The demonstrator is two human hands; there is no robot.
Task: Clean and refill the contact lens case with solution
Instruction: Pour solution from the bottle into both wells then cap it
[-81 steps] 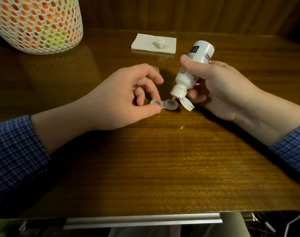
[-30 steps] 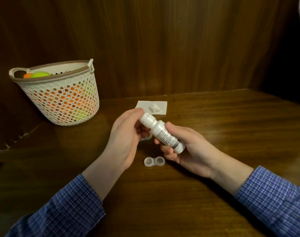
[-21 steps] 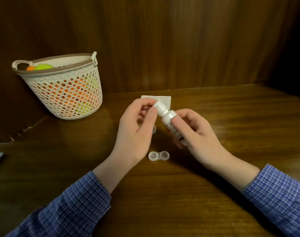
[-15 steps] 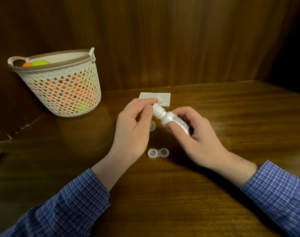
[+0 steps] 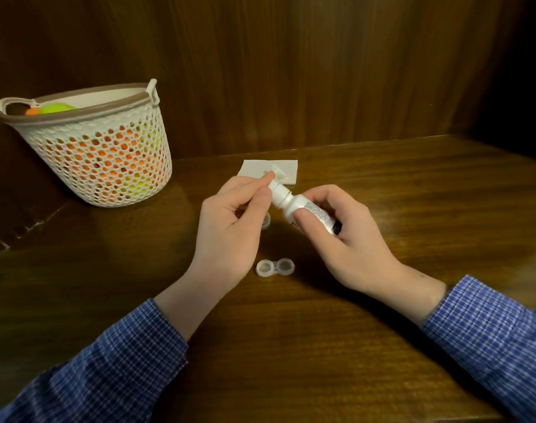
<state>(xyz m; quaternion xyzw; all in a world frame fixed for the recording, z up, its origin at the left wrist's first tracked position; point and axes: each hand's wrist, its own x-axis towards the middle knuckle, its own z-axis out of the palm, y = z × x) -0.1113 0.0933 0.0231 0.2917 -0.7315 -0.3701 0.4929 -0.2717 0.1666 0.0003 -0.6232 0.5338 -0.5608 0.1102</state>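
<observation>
The right hand (image 5: 349, 239) is curled round a tilted bottle (image 5: 294, 206), whose cap is pinched by the left hand (image 5: 230, 227).

A home, by the look of it: a dark polished wooden bench (image 5: 382, 346) set against wood-panelled walls (image 5: 291, 71). At the bench's back left stands a white perforated plastic basket (image 5: 108, 166) of orange and green things, and to the basket's right lies a folded tissue (image 5: 254, 169).

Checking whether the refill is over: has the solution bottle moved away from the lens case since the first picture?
Yes. The solution bottle is now lifted off the lens case, tilted toward the tissue, held by the right hand; the left hand pinches its cap.
</observation>
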